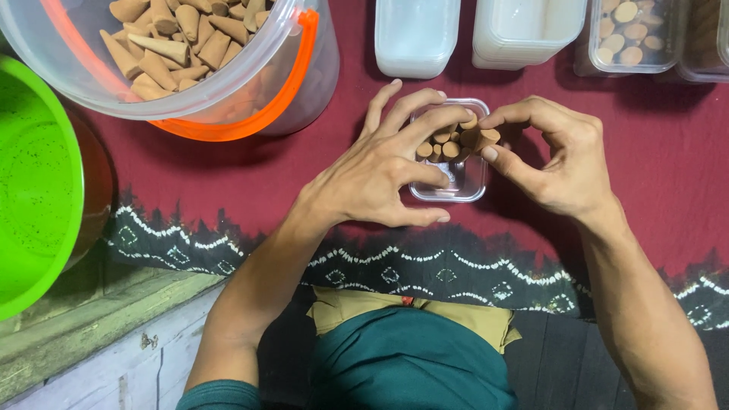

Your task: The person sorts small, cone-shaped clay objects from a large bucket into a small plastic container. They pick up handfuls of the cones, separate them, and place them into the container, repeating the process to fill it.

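While the left hand steadies a small clear box, right fingertips pinch a brown cone just above packed cones, needing a gap.

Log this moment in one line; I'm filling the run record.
left hand: steadies small clear box | right hand: sets brown cone in box | bucket of cones: upper left

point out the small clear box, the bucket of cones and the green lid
small clear box (465, 187): head view, bare lower part.
bucket of cones (300, 91): head view, clear side wall.
green lid (34, 190): head view, flat top.
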